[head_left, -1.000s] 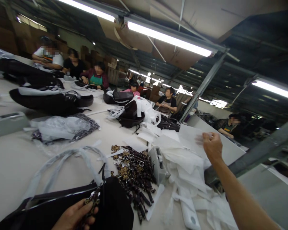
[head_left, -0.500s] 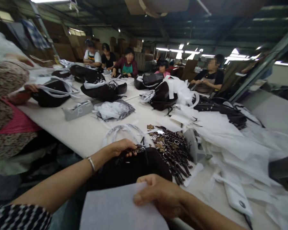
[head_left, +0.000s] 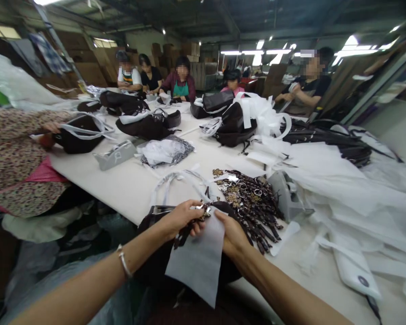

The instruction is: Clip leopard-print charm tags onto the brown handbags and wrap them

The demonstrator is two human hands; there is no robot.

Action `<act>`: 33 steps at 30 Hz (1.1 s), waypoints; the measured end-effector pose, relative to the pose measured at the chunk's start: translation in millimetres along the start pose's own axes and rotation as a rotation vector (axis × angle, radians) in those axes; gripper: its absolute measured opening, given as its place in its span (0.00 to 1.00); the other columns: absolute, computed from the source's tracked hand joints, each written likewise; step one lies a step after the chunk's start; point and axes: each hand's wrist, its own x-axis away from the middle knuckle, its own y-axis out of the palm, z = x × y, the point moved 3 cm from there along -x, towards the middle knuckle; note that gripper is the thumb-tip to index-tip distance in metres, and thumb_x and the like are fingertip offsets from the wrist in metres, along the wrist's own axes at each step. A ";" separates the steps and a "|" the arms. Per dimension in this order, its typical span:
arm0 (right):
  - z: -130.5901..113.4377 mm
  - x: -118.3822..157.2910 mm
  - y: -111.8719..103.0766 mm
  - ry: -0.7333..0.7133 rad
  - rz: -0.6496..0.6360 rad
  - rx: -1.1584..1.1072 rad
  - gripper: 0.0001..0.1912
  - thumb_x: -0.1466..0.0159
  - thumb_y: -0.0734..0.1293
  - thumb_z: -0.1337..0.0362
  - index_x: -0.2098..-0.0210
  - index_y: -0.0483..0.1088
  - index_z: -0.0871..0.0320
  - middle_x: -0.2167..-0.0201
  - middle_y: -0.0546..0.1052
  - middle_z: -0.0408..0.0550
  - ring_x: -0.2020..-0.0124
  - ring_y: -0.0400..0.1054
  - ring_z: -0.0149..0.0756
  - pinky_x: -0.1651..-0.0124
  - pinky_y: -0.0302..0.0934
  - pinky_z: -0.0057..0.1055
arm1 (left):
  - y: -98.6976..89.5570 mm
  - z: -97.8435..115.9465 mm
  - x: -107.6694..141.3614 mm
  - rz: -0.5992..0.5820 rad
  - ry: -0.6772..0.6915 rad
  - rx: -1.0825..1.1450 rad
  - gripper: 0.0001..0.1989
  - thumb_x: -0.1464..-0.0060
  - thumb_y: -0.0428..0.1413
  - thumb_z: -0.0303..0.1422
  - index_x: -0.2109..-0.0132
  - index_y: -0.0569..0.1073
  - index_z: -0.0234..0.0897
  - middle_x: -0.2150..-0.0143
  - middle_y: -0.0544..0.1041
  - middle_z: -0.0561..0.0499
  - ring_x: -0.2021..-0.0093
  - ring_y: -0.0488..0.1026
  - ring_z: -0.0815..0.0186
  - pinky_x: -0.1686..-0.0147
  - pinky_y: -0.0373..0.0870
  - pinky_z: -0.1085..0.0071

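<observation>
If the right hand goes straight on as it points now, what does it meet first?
Likely the patterned charm in the left hand, just ahead of the right hand and its white sheet; one view leaves the depth between them unclear.

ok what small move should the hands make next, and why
Probably fold the white sheet around the dark charm: the left hand holds the charm by the black bag, while the right hand grips the sheet's top close by, its lower part hanging loose.

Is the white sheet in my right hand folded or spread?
Spread: the white sheet hangs open from your right hand, over the dark bag, both lower corners showing.
</observation>
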 end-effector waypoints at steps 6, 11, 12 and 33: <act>12.9 -7.6 -15.1 0.100 0.141 -0.022 0.09 0.39 0.66 0.62 0.67 0.72 0.63 0.76 0.78 0.52 0.78 0.71 0.40 0.70 0.67 0.37 | 17.2 -45.9 12.4 0.209 0.101 0.129 0.41 0.42 0.55 0.40 0.31 0.40 0.34 0.73 0.76 0.52 0.80 0.73 0.68 0.83 0.67 0.77; 10.1 -11.4 -18.8 -0.135 0.288 0.056 0.12 0.45 0.72 0.59 0.69 0.73 0.62 0.78 0.77 0.48 0.80 0.70 0.37 0.74 0.65 0.33 | 24.6 -43.1 7.4 0.230 0.121 0.089 0.41 0.40 0.51 0.36 0.30 0.34 0.35 0.72 0.75 0.53 0.79 0.73 0.68 0.83 0.68 0.77; 9.9 -12.3 -18.0 -0.161 0.292 0.067 0.13 0.47 0.73 0.57 0.70 0.73 0.61 0.79 0.77 0.47 0.80 0.69 0.37 0.74 0.65 0.33 | 24.8 -42.5 6.5 0.230 0.120 0.064 0.41 0.40 0.51 0.35 0.30 0.33 0.36 0.72 0.74 0.53 0.79 0.73 0.67 0.83 0.68 0.76; 5.2 -21.1 -17.3 -0.054 0.304 0.025 0.17 0.60 0.79 0.72 0.69 0.77 0.62 0.72 0.81 0.49 0.71 0.75 0.39 0.62 0.71 0.34 | -2.9 -38.6 27.2 0.743 0.360 -0.951 0.38 0.44 0.56 0.44 0.32 0.53 0.36 0.51 0.75 0.41 0.49 0.72 0.53 0.51 0.67 0.60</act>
